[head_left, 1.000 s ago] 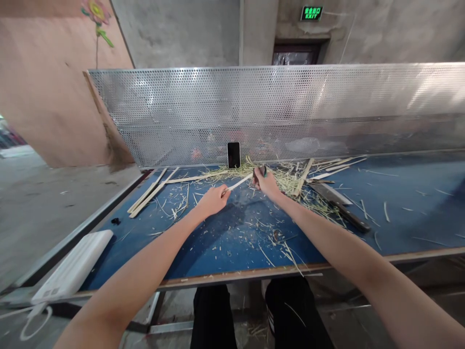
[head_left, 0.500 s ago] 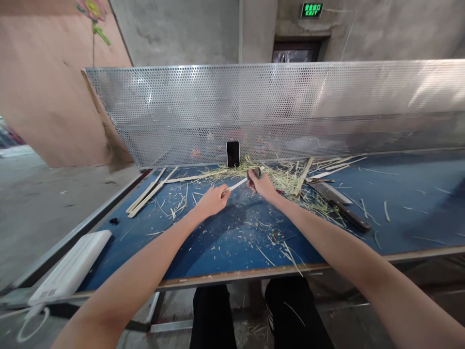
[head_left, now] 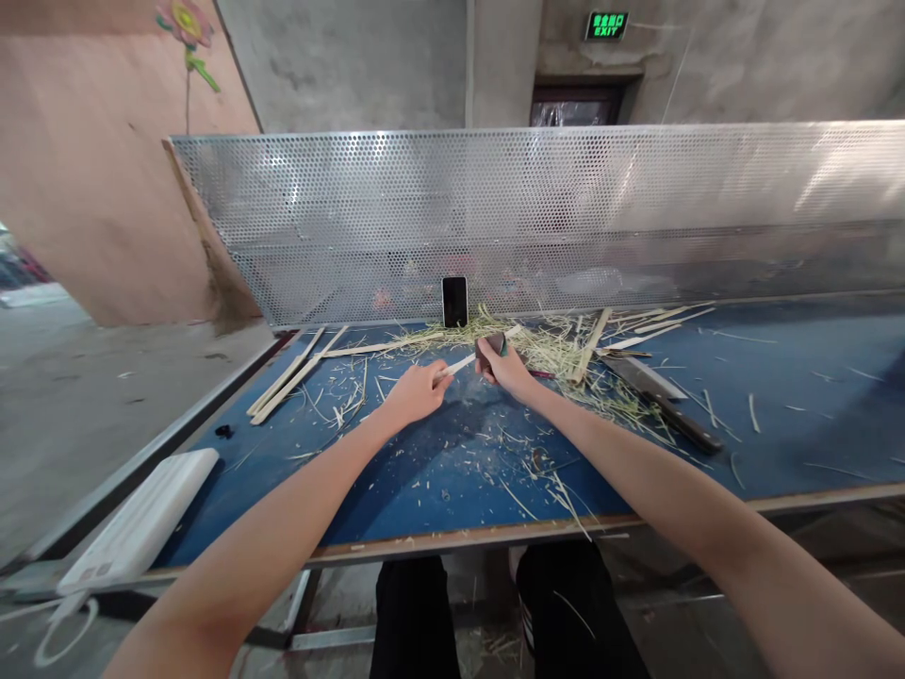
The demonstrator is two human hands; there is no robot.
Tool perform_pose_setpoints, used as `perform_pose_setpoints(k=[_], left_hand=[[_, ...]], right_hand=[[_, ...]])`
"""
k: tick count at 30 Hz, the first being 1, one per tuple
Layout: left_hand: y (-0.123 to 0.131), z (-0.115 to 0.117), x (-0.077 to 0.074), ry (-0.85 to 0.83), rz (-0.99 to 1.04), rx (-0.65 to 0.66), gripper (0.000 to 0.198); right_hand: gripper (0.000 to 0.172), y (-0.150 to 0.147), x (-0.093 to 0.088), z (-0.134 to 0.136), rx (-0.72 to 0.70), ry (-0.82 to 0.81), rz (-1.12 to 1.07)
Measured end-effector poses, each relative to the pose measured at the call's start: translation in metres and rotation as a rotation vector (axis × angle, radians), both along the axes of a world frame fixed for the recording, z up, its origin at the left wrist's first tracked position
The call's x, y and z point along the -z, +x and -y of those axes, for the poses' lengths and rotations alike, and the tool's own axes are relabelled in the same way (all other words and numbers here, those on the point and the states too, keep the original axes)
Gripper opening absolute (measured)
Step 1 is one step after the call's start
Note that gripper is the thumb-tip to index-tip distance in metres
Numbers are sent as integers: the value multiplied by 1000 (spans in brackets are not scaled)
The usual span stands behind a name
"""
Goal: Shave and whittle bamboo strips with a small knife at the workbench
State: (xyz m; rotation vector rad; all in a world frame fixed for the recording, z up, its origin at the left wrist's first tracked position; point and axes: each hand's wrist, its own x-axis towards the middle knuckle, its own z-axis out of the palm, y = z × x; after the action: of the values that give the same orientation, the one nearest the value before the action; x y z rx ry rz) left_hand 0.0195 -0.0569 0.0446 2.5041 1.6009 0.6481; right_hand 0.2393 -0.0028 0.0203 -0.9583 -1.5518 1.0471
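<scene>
My left hand point(head_left: 417, 391) is closed, thumb and fingers pinched on the near end of a pale strip point(head_left: 463, 363), which I hold over the worktop point(head_left: 396, 495), a little nearer its far edge than its near one. From there the strip slants up and away to my right hand point(head_left: 501, 363), whose fingers are curled tightly round a small dark block point(head_left: 498, 340). The strip meets the block; a pale end shows just beyond it, though I cannot tell whether the strip runs through the block or along its face. Behind my hands, a phone point(head_left: 454, 302) stands upright at the far edge, in front of the perforated panel point(head_left: 396, 198). A heap of shavings point(head_left: 558, 351) spreads along that edge, past my right hand. To the right of the heap lies a large knife point(head_left: 682, 421), its dark handle pointing towards the near edge. Flat strips point(head_left: 288, 389) lie near the left edge, angled towards the far left corner. Closer to me on that side sit a small black object point(head_left: 224, 431) and, at the near left corner, a white power strip point(head_left: 145, 519).
</scene>
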Motion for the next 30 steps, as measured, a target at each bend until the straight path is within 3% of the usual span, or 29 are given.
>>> perform_pose_setpoints(k=[6,18,30], left_hand=[[3,1,0,18,0,-2,26],[5,5,-4,-41,24,24,29],[4,3,-3,-58,45,36,30]], right_hand=[[65,-7,2,10,-120,15,33],[46,2,6,-11,27,-35,-201],[57,16,4,-25,99,-15,-237]])
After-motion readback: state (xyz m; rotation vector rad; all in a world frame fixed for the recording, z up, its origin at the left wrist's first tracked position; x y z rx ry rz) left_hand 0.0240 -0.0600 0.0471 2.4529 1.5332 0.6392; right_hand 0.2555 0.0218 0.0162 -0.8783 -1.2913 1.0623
